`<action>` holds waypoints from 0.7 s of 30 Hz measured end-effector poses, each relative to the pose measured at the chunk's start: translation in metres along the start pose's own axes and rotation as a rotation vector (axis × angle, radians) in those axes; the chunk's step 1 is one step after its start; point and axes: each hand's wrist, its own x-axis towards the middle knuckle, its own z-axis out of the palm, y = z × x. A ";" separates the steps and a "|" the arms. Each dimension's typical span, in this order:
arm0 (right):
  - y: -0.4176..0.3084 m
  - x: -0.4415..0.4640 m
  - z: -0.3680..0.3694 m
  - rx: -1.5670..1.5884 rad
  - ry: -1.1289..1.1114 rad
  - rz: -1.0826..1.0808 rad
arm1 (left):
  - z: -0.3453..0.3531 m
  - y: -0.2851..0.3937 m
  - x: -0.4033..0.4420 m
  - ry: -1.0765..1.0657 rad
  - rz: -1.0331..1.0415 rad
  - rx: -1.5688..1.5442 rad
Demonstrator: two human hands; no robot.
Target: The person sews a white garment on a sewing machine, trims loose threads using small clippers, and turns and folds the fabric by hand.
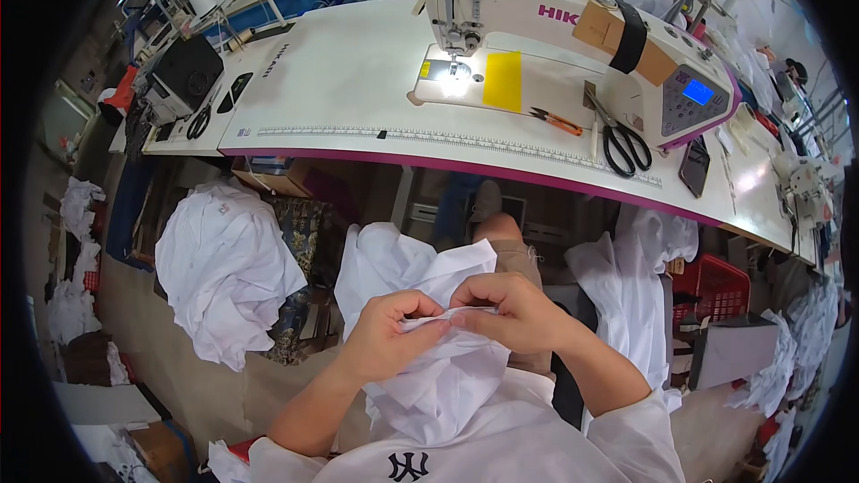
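Observation:
A white piece of cloth (pixel 447 385) lies over my lap, its upper part bunched between my hands. My left hand (pixel 389 331) pinches a folded edge of it between thumb and fingers. Right beside it, my right hand (pixel 506 309) grips the same edge, the thumbs nearly touching. Another part of the cloth stands up behind my hands. Whether the cloth is a whole garment or a part of one, I cannot tell. Beyond my knees stands a sewing machine (pixel 537 9), its needle area lit.
On the white sewing table (pixel 340 80) lie black-handled scissors (pixel 619 139), orange thread snips (pixel 557 121) and a phone (pixel 694 165). A pile of white cloth (pixel 224 259) is at my left. More white cloth (pixel 617 295) hangs at my right, near a red basket (pixel 716 286).

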 end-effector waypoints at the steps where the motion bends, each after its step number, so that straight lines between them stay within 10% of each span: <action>1: 0.001 0.000 0.002 0.072 0.010 0.056 | 0.000 0.000 0.000 -0.016 -0.004 -0.017; 21: 0.008 -0.005 -0.002 0.125 -0.101 0.140 | -0.007 -0.022 0.000 -0.073 -0.115 -0.230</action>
